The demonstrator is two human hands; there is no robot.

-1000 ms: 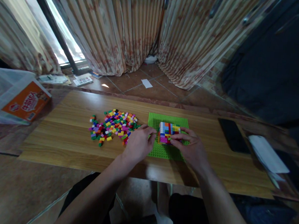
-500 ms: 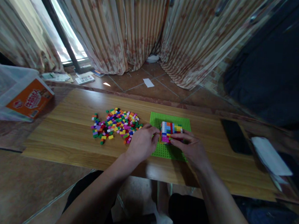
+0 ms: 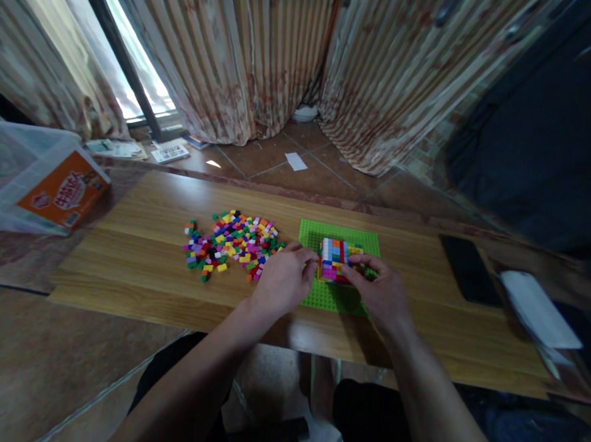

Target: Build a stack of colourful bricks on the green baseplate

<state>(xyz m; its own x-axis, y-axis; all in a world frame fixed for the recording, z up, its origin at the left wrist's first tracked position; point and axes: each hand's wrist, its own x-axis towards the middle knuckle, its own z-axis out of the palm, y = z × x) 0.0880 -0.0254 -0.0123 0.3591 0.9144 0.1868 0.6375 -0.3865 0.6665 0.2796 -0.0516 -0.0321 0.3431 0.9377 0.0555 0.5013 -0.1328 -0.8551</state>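
Note:
A multicoloured structure of toy building bricks (image 3: 334,251) stands on a green studded baseplate (image 3: 330,302). Its top shows white, orange, blue, red and magenta bricks. At the structure's left side is my left hand (image 3: 286,278), thumb and forefinger pinched together; whatever they hold is too small to make out. My right hand (image 3: 384,292) reaches in from the right, its thumb and forefinger closed on the structure's right part and hiding some of it. A loose pile of small coloured bricks (image 3: 244,239) lies left of the baseplate, partly behind my left hand.
The wooden table (image 3: 137,265) carries a black phone-like slab (image 3: 470,270) on the right, with a white flat object (image 3: 540,309) beyond it. A clear plastic tub (image 3: 28,178) with an orange label stands at the far left. Curtains (image 3: 225,57) hang behind.
My right thumb and forefinger have shifted slightly along the structure, and more of its right side shows. My left hand keeps its pinch at the left side. The view has moved slightly.

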